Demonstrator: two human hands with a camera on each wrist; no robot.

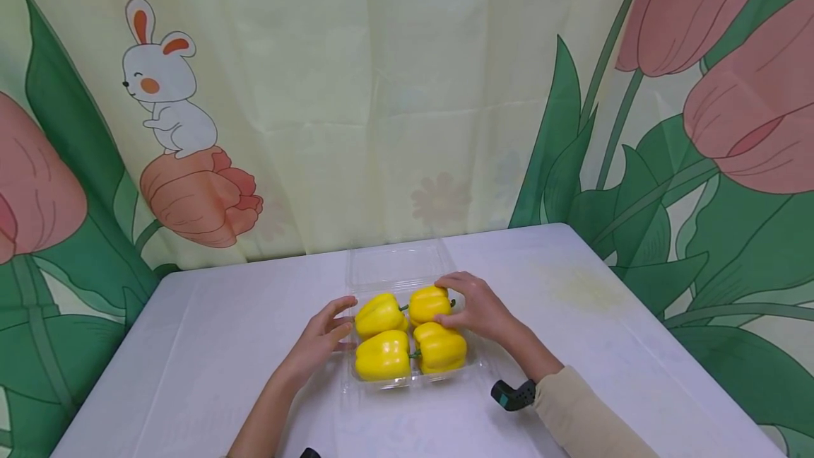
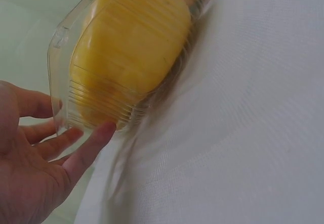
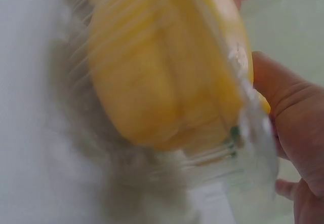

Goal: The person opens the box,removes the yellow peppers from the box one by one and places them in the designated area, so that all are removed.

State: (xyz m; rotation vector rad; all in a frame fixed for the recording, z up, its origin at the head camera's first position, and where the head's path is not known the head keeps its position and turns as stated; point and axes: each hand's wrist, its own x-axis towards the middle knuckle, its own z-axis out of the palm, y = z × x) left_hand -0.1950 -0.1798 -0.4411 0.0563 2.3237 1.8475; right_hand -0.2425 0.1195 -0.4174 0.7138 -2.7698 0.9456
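Several yellow bell peppers [image 1: 383, 356] with green stems sit in two rows in a clear plastic clamshell container [image 1: 397, 384]. My right hand [image 1: 478, 308] grips the back right bell pepper [image 1: 427, 304], fingers over its far side and thumb at its near side. In the right wrist view, the thumb [image 3: 298, 107] shows beyond the container's clear wall, and the picture is blurred. At the container's left side, my left hand [image 1: 320, 338] has its fingers loosely bent. The left wrist view shows its fingertips [image 2: 105, 130] against the ribbed plastic wall.
The container's clear lid [image 1: 399, 263] lies folded open toward the table's back edge. A white cloth covers the table [image 1: 222, 352]. Behind it hangs a curtain [image 1: 305, 104] printed with tulips and a rabbit. A black wrist device [image 1: 514, 396] sits at the right wrist.
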